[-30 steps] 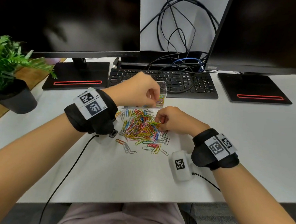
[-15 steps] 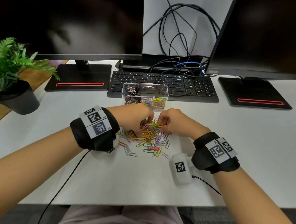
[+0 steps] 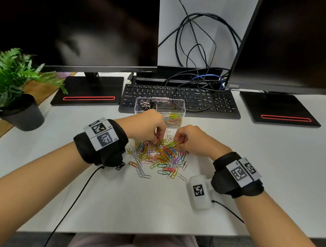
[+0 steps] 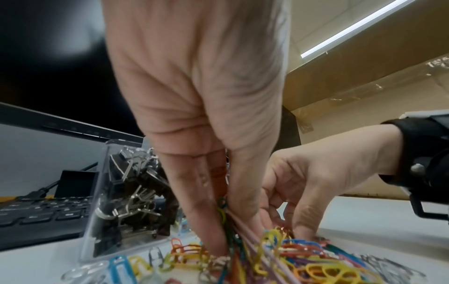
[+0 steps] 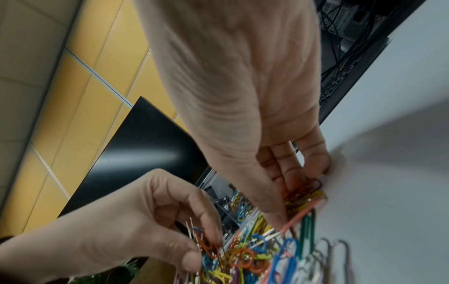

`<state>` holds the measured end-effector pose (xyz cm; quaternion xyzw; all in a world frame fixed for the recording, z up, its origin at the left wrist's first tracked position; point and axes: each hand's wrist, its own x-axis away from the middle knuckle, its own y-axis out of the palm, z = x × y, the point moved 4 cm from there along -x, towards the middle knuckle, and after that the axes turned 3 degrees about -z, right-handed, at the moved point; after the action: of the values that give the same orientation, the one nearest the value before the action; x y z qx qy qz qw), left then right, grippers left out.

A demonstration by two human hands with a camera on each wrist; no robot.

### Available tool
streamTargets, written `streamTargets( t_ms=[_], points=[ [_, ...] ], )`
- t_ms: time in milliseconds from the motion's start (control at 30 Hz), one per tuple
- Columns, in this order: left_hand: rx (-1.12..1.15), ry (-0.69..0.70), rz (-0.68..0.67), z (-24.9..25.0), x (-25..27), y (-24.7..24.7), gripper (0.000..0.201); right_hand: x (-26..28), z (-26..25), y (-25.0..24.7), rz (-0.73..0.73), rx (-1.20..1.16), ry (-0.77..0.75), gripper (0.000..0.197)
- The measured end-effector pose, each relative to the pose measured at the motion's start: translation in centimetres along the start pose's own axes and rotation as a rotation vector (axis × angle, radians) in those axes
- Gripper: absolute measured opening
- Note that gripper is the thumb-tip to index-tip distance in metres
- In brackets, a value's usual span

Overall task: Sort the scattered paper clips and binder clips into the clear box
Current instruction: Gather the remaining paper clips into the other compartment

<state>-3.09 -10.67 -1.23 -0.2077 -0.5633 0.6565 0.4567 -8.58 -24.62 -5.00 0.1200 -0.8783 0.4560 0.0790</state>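
A heap of coloured paper clips lies on the white desk between my hands. Behind it stands the clear box, with black binder clips in its left compartment and coloured paper clips in its right. My left hand pinches a bunch of paper clips at the heap's far left edge. My right hand pinches several paper clips at the heap's far right edge. In the left wrist view the box with its binder clips stands just left of my fingers.
A black keyboard lies right behind the box, with cables looping over it. Two monitors on black bases stand at the back. A potted plant is at the left edge. A white tagged device lies by my right wrist.
My left hand came back from over the box down to the heap and now pinches clips there. My right hand stayed at the heap, gathering clips.
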Motion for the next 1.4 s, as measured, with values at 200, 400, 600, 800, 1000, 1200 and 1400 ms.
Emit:
streamTargets(
  t_ms=[200, 400, 600, 800, 1000, 1200, 1400],
  points=[
    [0.094, 0.018, 0.116, 0.1, 0.5, -2.0, 0.003, 0.0, 0.0, 0.0, 0.005, 0.000, -0.009, 0.021],
    [0.167, 0.034, 0.285, 0.1, 0.7, -4.7, 0.004, 0.0, 0.0, -0.1, 0.006, -0.006, -0.009, 0.021],
    [0.223, 0.008, 0.505, 0.2, 0.2, -7.3, 0.004, 0.0, 0.2, 0.0, 0.003, -0.017, 0.001, 0.022],
    [0.191, -0.040, 0.608, -0.1, -1.6, -8.6, 0.004, 0.1, 0.1, -0.1, 0.003, -0.015, 0.000, 0.022],
    [0.106, -0.063, 0.562, -0.4, -3.0, -7.3, 0.005, 0.1, 0.0, -0.1, 0.003, -0.002, -0.004, 0.021],
    [0.040, -0.026, 0.487, -0.4, -3.8, -5.6, 0.007, 0.0, 0.0, -0.1, 0.005, -0.009, -0.007, 0.020],
    [0.064, 0.017, 0.452, -0.3, -4.0, -5.3, 0.005, 0.0, 0.1, -0.1, 0.006, -0.014, -0.005, 0.020]
  ],
)
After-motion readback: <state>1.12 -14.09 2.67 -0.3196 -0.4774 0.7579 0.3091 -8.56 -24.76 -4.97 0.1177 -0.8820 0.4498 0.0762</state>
